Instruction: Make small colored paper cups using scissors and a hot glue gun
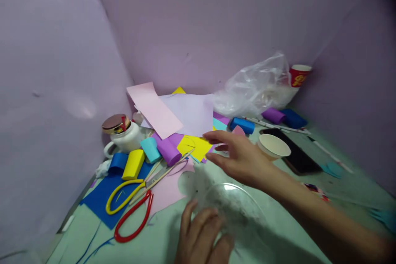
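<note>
spreading under a flat, glossy clear disc [232, 203], the pale worktop [156, 244]; behind the disc, a crumpled filmy bag [253, 86], perhaps kept back for room; left of the disc, scissors [150, 182], probably laid within reach; beyond its far edge, the right hand [238, 154], parted fingers, empty; at its near-left edge, the left hand [202, 235], loosely curled, grip unclear; behind-right, a round paper cup [274, 146]
</note>
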`<action>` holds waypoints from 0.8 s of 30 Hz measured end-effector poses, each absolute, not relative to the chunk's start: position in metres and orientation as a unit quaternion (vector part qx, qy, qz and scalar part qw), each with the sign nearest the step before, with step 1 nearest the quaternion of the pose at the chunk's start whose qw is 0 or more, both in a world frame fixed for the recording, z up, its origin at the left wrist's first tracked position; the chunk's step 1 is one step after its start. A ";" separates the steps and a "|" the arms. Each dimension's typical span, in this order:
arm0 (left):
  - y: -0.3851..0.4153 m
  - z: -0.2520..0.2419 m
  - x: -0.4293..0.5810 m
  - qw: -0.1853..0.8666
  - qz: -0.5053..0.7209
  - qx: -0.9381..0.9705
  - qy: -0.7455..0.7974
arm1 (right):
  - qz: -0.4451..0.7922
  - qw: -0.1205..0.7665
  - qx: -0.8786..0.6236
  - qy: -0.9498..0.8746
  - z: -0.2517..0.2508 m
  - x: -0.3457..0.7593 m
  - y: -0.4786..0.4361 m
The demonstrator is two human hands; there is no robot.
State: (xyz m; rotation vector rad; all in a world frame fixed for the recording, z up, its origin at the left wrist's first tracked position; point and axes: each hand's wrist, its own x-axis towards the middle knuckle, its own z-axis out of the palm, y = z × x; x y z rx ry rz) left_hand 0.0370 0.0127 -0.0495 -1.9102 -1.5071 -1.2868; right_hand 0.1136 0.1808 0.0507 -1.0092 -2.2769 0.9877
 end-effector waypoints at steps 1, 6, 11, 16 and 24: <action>0.014 -0.052 0.041 0.201 -0.485 -0.662 -0.535 | 0.361 0.172 -0.363 -0.842 0.049 0.095 0.180; 0.023 -0.065 0.055 0.216 -0.557 -0.585 -0.549 | 0.346 0.094 -0.375 -0.855 0.032 0.014 0.182; 0.028 -0.069 0.059 0.222 -0.598 -0.543 -0.546 | 0.339 0.086 -0.404 -0.846 0.017 -0.012 0.175; 0.025 -0.059 0.050 0.205 -0.581 -0.563 -0.551 | 0.420 0.112 -0.416 -0.798 0.031 0.024 0.175; 0.014 -0.012 -0.016 0.146 -0.463 -0.613 -0.624 | 0.849 0.235 -0.334 -0.337 0.018 0.135 0.145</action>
